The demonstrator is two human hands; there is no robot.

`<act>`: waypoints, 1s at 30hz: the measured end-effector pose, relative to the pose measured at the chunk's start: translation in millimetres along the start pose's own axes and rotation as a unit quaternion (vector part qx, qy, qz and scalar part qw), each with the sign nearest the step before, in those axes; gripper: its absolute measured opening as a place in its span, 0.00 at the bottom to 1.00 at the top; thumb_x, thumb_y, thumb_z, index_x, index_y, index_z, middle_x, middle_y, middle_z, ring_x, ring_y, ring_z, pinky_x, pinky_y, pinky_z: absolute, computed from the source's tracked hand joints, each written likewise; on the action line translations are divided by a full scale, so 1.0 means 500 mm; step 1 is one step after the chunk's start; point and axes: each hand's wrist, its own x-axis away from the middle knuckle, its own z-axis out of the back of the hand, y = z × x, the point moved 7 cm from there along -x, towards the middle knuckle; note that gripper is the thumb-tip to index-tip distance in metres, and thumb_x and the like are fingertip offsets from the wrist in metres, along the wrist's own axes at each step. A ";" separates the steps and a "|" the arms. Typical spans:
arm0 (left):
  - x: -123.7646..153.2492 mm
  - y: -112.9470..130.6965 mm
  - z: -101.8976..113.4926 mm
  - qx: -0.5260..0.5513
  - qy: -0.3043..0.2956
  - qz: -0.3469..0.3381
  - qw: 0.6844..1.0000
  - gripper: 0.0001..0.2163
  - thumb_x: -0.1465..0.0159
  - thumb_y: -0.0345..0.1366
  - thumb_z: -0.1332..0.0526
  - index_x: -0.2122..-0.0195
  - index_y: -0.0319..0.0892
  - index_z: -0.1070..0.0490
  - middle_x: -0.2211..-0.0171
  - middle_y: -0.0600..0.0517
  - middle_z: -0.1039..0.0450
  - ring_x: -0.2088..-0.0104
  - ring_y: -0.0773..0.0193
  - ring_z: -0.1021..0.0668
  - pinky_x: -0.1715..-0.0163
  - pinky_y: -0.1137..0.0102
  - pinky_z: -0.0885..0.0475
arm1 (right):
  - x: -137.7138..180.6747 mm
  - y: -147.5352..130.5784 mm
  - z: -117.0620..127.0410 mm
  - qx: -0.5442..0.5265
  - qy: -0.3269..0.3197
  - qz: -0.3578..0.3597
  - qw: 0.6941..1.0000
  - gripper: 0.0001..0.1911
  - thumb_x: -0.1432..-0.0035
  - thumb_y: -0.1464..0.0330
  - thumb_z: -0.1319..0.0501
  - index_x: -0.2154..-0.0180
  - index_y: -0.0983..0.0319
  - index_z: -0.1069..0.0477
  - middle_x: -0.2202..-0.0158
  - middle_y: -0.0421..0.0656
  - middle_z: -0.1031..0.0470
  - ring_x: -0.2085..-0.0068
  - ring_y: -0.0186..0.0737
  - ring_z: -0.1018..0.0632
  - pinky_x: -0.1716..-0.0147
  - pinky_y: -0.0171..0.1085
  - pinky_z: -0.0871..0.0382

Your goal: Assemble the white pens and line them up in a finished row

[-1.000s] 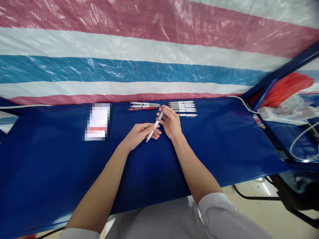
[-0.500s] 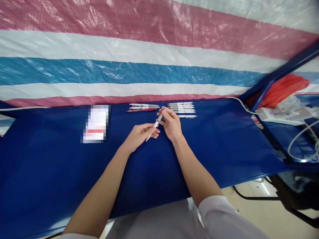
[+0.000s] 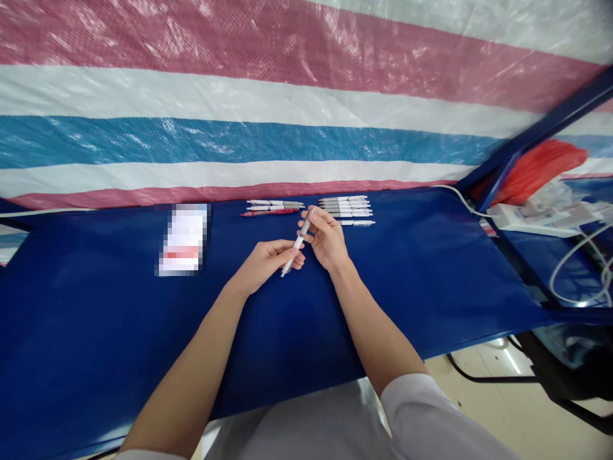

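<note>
Both my hands hold one white and grey pen (image 3: pixel 297 243) tilted above the blue table (image 3: pixel 96 319). My left hand (image 3: pixel 268 260) pinches its lower white end. My right hand (image 3: pixel 326 239) has its fingers closed round the upper grey end. Behind my hands lies a row of several white pens (image 3: pixel 345 206). To their left lies a smaller group of pens (image 3: pixel 272 207), one of them red.
A blurred white card with a red band (image 3: pixel 183 239) lies at the left of the table. A striped tarp (image 3: pixel 239 96) hangs behind. At the right stand a blue frame (image 3: pixel 527 144), a white power strip with cables (image 3: pixel 531 220) and a red bag (image 3: pixel 536 169).
Both hands and the pen have barely shifted. The camera view has drifted slightly.
</note>
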 end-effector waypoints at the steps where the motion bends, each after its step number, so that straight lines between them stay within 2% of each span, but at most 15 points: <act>1: -0.001 0.002 0.004 -0.005 0.017 -0.007 1.000 0.15 0.40 0.45 0.32 0.58 0.40 0.21 0.65 0.46 0.19 0.67 0.60 0.19 0.62 0.65 0.24 | -0.001 -0.002 0.000 -0.004 0.002 0.005 1.000 0.11 0.53 0.66 0.29 0.64 0.57 0.24 0.66 0.36 0.18 0.67 0.33 0.19 0.69 0.32 0.21; 5: -0.001 0.005 0.010 -0.010 0.041 -0.016 0.999 0.15 0.41 0.45 0.31 0.59 0.40 0.21 0.67 0.47 0.19 0.68 0.61 0.19 0.64 0.65 0.25 | -0.001 -0.006 0.000 -0.002 0.003 0.013 1.000 0.10 0.51 0.66 0.31 0.64 0.57 0.24 0.66 0.36 0.18 0.66 0.33 0.18 0.69 0.31 0.21; 10: 0.002 -0.004 -0.005 0.057 -0.028 0.023 0.998 0.16 0.41 0.46 0.32 0.60 0.39 0.20 0.66 0.45 0.19 0.69 0.60 0.19 0.64 0.65 0.24 | 0.000 -0.003 -0.001 -0.002 -0.005 0.001 1.000 0.10 0.50 0.66 0.32 0.64 0.57 0.26 0.68 0.35 0.19 0.68 0.33 0.19 0.69 0.31 0.22; 12: 0.003 -0.005 -0.007 0.065 -0.034 0.029 0.997 0.15 0.41 0.46 0.32 0.60 0.39 0.20 0.66 0.45 0.19 0.68 0.60 0.19 0.63 0.65 0.24 | 0.000 -0.002 -0.002 -0.005 -0.010 0.000 1.000 0.09 0.50 0.66 0.32 0.64 0.57 0.26 0.68 0.35 0.19 0.68 0.33 0.19 0.69 0.31 0.22; 19: -0.004 0.008 0.013 -0.019 0.070 -0.039 0.997 0.17 0.44 0.45 0.29 0.56 0.40 0.22 0.64 0.47 0.19 0.67 0.59 0.18 0.61 0.63 0.23 | -0.001 -0.009 -0.002 0.027 0.010 0.038 0.999 0.09 0.50 0.66 0.32 0.64 0.56 0.25 0.66 0.35 0.19 0.66 0.33 0.19 0.68 0.33 0.22; 24: -0.007 0.011 0.025 -0.065 0.125 -0.065 0.988 0.19 0.47 0.45 0.27 0.59 0.39 0.21 0.66 0.47 0.18 0.69 0.57 0.18 0.63 0.62 0.22 | -0.003 -0.008 -0.002 0.051 0.022 0.046 0.997 0.11 0.53 0.65 0.30 0.64 0.56 0.25 0.64 0.36 0.19 0.63 0.35 0.19 0.69 0.32 0.23; 27: -0.004 0.015 0.024 -0.079 0.123 -0.062 0.987 0.19 0.45 0.47 0.29 0.58 0.39 0.21 0.68 0.47 0.19 0.68 0.57 0.18 0.62 0.62 0.22 | -0.004 -0.008 0.002 0.055 0.026 0.048 0.997 0.13 0.55 0.66 0.28 0.65 0.56 0.25 0.66 0.35 0.20 0.65 0.33 0.19 0.69 0.31 0.24; 30: -0.003 0.013 0.014 -0.053 0.072 -0.044 0.995 0.18 0.41 0.48 0.32 0.58 0.40 0.20 0.66 0.47 0.19 0.68 0.58 0.18 0.61 0.62 0.22 | -0.003 -0.006 0.003 0.052 0.022 0.038 0.998 0.12 0.55 0.66 0.28 0.65 0.56 0.24 0.67 0.34 0.20 0.67 0.32 0.20 0.70 0.31 0.23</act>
